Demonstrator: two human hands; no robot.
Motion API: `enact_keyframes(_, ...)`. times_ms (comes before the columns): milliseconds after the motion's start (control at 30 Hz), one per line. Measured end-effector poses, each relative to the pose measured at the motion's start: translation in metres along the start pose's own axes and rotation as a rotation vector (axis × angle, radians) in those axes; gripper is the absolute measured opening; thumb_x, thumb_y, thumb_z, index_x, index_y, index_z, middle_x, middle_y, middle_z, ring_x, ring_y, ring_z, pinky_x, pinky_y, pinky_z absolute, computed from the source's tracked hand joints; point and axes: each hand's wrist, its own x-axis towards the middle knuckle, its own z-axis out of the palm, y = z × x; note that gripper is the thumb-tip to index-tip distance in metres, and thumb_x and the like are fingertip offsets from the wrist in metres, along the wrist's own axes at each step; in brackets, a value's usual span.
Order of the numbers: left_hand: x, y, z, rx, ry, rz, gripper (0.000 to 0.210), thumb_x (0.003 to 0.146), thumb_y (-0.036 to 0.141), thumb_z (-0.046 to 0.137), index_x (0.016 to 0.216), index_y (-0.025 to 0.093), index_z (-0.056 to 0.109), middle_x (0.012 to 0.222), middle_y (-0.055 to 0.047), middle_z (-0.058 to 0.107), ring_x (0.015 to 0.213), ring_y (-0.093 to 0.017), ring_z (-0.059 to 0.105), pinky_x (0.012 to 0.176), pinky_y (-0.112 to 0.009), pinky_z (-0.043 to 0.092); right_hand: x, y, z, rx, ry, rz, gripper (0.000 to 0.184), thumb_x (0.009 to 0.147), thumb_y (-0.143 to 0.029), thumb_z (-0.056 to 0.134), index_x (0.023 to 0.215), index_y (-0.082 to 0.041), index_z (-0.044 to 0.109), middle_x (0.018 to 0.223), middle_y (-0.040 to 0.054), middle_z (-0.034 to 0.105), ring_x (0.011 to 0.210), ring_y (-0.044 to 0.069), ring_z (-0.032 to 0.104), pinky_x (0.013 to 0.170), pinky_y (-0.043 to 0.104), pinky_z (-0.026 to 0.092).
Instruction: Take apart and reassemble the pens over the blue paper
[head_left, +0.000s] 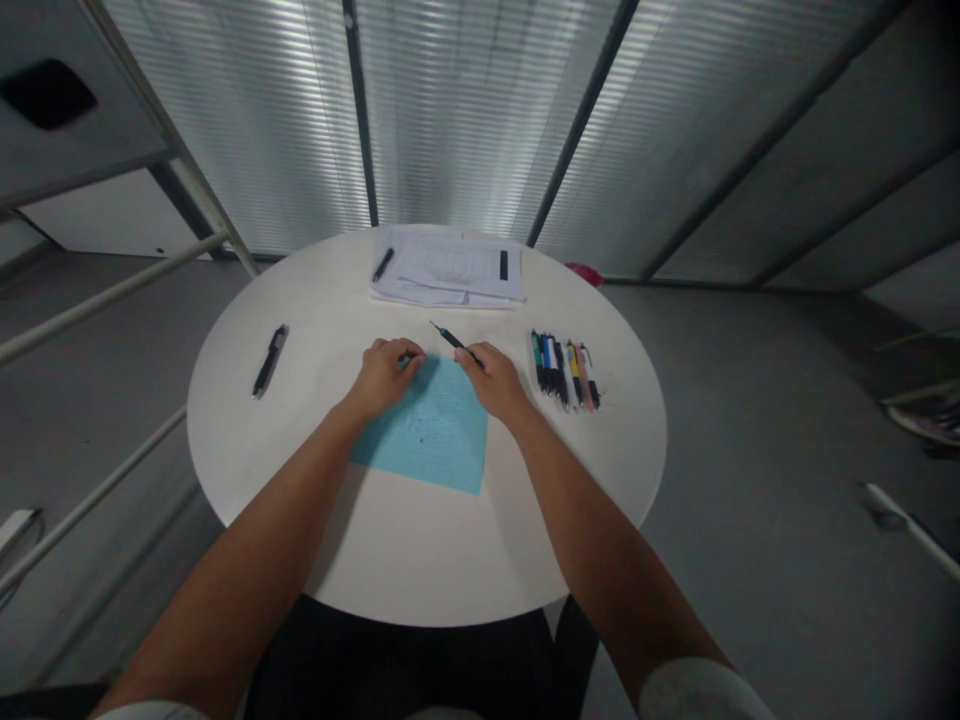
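Observation:
In my right hand (pixel 491 378) is a dark pen (pixel 451 338) with a teal band, and a thin bare tip sticks out from its far end, pointing up and left. My left hand (pixel 388 376) pinches a small dark piece (pixel 406 355); most of it is hidden by the fingers, so I cannot make out its kind. Both hands are over the upper edge of a blue sheet of paper (pixel 427 430) with scribbles on it. A short gap separates the pen from the left fingers.
On the round white table (pixel 420 560), a row of several pens (pixel 564 372) lies at the right and a single black pen (pixel 270 361) at the left. Stacked printed papers (pixel 450 268) with a black pen (pixel 383 264) on top rest at the far edge. Pale rails (pixel 112 295) stand left.

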Motion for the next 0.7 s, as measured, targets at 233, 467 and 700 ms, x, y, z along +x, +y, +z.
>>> enact_keyframes(233, 0.005, 0.008, -0.002, -0.421, 0.171, -0.227, 0.013, 0.079, 0.031, 0.066, 0.081, 0.019, 0.068, 0.075, -0.005, 0.065, 0.068, -0.015, 0.057, 0.066, -0.029, 0.044, -0.001, 0.001, 0.001, -0.021, -0.013, -0.016, 0.040, 0.097, -0.051, 0.039, 0.083, -0.021, 0.062, 0.081, 0.0025, 0.059, 0.081, 0.016, 0.058, 0.076, 0.028, 0.041)
enact_keyframes(467, 0.008, 0.015, -0.006, -0.766, 0.187, -0.389, 0.021, 0.071, 0.029, 0.074, 0.089, 0.017, 0.074, 0.080, -0.005, 0.066, 0.055, -0.008, 0.046, 0.053, -0.025, 0.037, -0.001, -0.001, 0.000, -0.049, -0.046, -0.013, 0.040, 0.097, -0.050, 0.041, 0.082, -0.021, 0.063, 0.078, 0.0022, 0.059, 0.077, 0.016, 0.057, 0.072, 0.027, 0.039)
enact_keyframes(700, 0.006, 0.021, -0.007, -0.965, 0.107, -0.434, 0.024, 0.071, 0.027, 0.074, 0.091, 0.015, 0.073, 0.093, -0.008, 0.070, 0.059, -0.008, 0.052, 0.057, -0.024, 0.041, -0.001, -0.003, -0.001, -0.083, -0.070, 0.003, 0.040, 0.097, -0.050, 0.040, 0.081, -0.021, 0.063, 0.079, 0.0018, 0.060, 0.078, 0.016, 0.056, 0.072, 0.027, 0.038)
